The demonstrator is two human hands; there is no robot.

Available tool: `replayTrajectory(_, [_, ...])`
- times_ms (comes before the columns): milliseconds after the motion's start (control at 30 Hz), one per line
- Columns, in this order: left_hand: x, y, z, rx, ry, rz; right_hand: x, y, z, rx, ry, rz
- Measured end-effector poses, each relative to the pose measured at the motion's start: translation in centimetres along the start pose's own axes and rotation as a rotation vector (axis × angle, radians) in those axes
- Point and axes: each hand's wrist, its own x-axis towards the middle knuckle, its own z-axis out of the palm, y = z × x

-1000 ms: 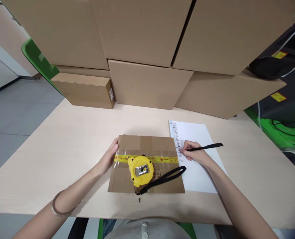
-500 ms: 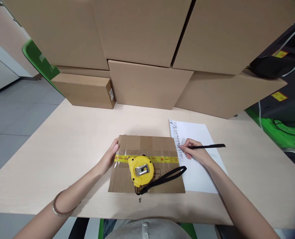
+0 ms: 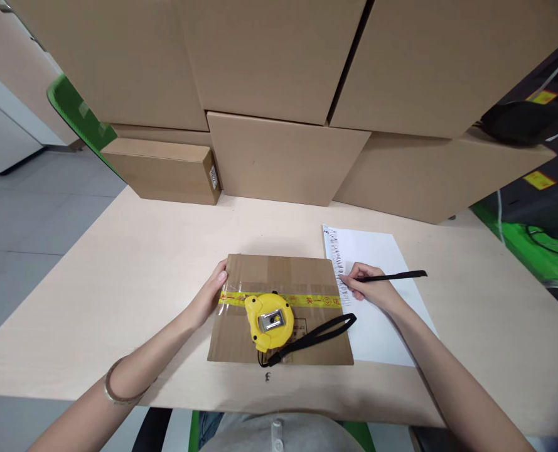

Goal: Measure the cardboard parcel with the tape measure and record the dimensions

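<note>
My left hand (image 3: 209, 295) grips the left side of a flat cardboard box (image 3: 288, 271), its thumb on the top edge and its other fingers mostly hidden. Yellow printed tape (image 3: 323, 300) runs across the box. On top lies a yellow tape measure (image 3: 283, 329) with a black wrist strap (image 3: 323, 331). My right hand (image 3: 370, 287) is closed around a black pen (image 3: 403, 275), whose writing end meets a white sheet of paper (image 3: 386, 336). A column of small handwritten lines fills the paper's left margin, beside the box's right edge.
Large cardboard boxes (image 3: 288, 160) stand stacked along the back of the pale wooden table (image 3: 166, 251). A smaller closed box (image 3: 166, 176) sits at the back left. Green panels flank the table, and cables (image 3: 499, 216) with dark equipment are at the right. A small dark mark (image 3: 267, 376) shows near the front edge.
The whole view has shifted slightly, so most things appear a little further right. Both hands keep their holds, and the pen stays at the paper's left margin.
</note>
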Motion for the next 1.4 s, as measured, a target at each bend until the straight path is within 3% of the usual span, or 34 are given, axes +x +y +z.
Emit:
replayTrajectory(400, [0.1, -0.2, -0.3, -0.012, -0.031, 0.015, 0.1, -1.0, 0.2, -0.124, 0.026, 0.043])
replayTrajectory(667, [0.2, -0.2, -0.9, 0.088, -0.052, 0.042, -1.4, -2.7, 0.8, -0.579, 0.196, 0.092])
replayTrajectory(933, [-0.3, 0.4, -1.2, 0.237, 0.027, 0.125, -2.6, -5.9, 1.1, -0.882, 0.206, 0.135])
replayTrajectory(1000, [-0.4, 0.7, -1.3, 0.325, 0.031, 0.168, -3.6, -7.8, 1.6, -0.886, 0.269, 0.059])
replayTrajectory(1067, [-0.3, 0.9, -1.3, 0.411, 0.008, 0.222, -4.8, -10.0, 2.9, -0.833, 0.287, -0.143])
replayTrajectory(1167, [-0.1, 1.1, -1.4, 0.455, -0.015, 0.266, -6.5, -13.1, 6.3, -0.762, 0.165, -0.532])
replayTrajectory(1233, [-0.1, 1.3, -1.3, 0.457, -0.014, 0.268, -7.2, -14.5, 8.9, -0.776, 0.073, -0.676])
replayTrajectory(1333, [-0.2, 1.7, -1.1, 0.464, -0.015, 0.264, -7.8, -15.5, 11.8, -0.795, -0.015, -0.679])
replayTrajectory(1400, [-0.3, 1.9, -0.9, 0.465, -0.014, 0.258, -8.0, -15.7, 12.7, -0.754, -0.052, -0.632])
